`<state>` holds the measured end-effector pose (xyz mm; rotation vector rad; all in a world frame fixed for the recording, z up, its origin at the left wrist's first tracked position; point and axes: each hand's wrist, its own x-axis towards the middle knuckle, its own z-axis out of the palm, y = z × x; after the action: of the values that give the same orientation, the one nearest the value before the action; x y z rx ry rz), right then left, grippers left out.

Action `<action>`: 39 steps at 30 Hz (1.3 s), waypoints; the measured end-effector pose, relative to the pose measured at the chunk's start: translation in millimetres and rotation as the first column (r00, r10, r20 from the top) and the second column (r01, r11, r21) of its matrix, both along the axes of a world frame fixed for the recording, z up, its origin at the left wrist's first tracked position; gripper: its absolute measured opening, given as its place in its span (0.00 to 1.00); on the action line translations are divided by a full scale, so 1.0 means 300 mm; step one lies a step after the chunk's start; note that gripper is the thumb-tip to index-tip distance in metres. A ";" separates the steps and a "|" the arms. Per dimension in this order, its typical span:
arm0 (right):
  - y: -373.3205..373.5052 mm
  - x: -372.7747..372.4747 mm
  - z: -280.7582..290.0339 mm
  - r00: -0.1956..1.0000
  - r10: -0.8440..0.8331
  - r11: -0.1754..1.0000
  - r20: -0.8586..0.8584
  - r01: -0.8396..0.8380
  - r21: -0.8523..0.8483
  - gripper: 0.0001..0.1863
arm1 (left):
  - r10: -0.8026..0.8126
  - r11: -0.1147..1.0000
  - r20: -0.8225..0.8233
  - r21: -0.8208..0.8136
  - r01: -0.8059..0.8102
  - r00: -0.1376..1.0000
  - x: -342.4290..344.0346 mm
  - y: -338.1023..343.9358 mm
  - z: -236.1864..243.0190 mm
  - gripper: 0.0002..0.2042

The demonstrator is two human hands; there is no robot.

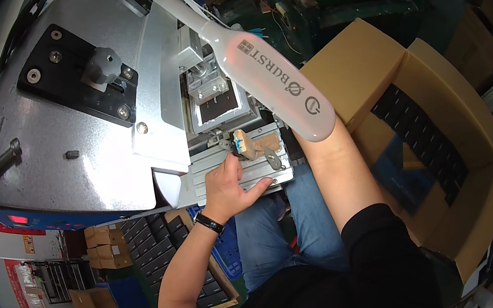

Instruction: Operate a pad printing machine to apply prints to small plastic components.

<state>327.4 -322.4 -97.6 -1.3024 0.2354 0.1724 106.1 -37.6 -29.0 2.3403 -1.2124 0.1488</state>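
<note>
My left hand (230,188) is at the near side of a grooved metal plate (256,174) on the machine. Its thumb is spread away from the fingers, and the fingertips reach a small clamp with a tan, tape-wrapped block (244,143). A flat grey metal piece (273,159) lies beside the block. Farther back, a framed fixture (218,109) holds a dark flat piece. My right forearm (340,161) extends under the white lamp head (281,86), which hides the right hand and anything in it.
The machine's grey metal housing (70,154) fills the left, with a black bracket and knob (103,64) on top. An open cardboard box (472,205) at right holds rows of black pieces (422,138). Below left stands a tray of black rectangular pieces (151,248).
</note>
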 end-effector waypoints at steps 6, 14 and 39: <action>0.070 0.027 0.011 1.000 -0.026 1.000 0.016 0.026 -0.004 0.10 | 0.031 1.000 0.028 0.004 -0.031 0.999 0.005 0.031 -0.002 0.26; 0.015 -0.114 0.069 0.956 -0.273 0.960 0.104 0.277 -0.026 0.07 | 0.034 0.999 0.031 -0.014 -0.033 0.999 0.007 0.022 -0.021 0.25; 0.269 -0.992 0.262 0.822 -0.323 0.909 0.468 0.408 -0.089 0.11 | -0.040 0.898 -0.427 -0.412 -0.155 0.903 0.049 0.069 -0.015 0.30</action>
<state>29.7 -241.7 -19.1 -1.4175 0.1065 -0.4903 120.7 -17.0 -33.3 1.8798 -0.7905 -0.0678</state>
